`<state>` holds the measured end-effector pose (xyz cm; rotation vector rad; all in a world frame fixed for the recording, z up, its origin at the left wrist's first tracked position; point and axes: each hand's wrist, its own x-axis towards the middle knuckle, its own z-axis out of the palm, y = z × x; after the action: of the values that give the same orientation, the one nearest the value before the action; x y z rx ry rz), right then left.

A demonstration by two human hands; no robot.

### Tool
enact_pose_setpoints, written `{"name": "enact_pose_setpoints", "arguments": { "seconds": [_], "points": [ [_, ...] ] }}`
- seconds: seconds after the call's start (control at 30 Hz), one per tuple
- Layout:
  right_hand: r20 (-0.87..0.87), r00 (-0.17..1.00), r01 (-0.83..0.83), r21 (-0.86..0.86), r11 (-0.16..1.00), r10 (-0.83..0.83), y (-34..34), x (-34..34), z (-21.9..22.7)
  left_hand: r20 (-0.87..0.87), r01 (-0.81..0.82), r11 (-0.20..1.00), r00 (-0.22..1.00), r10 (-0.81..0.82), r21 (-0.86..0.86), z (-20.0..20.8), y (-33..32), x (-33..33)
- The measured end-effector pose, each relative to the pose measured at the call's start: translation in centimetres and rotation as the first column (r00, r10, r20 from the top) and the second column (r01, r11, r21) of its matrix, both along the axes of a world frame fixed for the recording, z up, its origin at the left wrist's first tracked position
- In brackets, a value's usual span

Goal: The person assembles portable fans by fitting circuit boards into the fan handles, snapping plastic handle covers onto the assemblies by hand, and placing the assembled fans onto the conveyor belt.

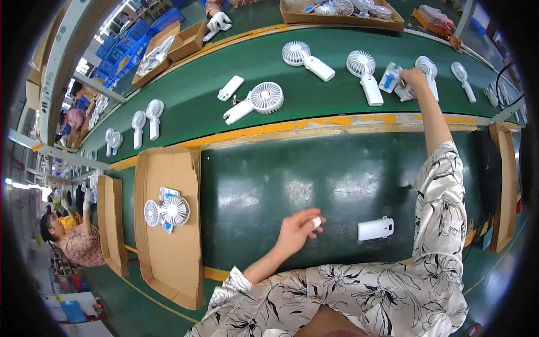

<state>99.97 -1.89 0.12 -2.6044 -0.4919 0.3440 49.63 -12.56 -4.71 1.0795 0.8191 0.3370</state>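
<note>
My left hand is over the near green worktop with its fingers curled. A small white thing shows at its fingertips; whether it is a held piece or a fingertip cover is unclear. To its right lies a white handle casing with a dark slot. My right hand reaches out over the green conveyor belt, fingers closed on a white fan part with blue pieces, slightly blurred. White handheld fans lie on both sides of it.
A shallow cardboard tray at left holds fan parts. An orange-edged rail runs between worktop and belt. More fans and a loose casing lie on the belt. Across it is another person's gloved hand.
</note>
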Motion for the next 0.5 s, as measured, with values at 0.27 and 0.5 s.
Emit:
{"name": "enact_pose_setpoints", "arguments": {
  "seconds": [0.27, 0.5],
  "points": [
    [-0.181, 0.977, 0.072, 0.780, 0.621, 0.114, -8.5, -4.2, 0.6, -0.135, -0.004, 0.300, 0.886, 0.443, 0.954, 2.0, 15.0, 3.9],
    [-0.176, 0.917, 0.077, 0.959, 0.273, 0.357, -13.5, -17.9, 7.2, -0.414, 0.427, 0.134, 0.676, 0.610, 0.894, -0.8, 29.8, 2.1]
  ]
}}
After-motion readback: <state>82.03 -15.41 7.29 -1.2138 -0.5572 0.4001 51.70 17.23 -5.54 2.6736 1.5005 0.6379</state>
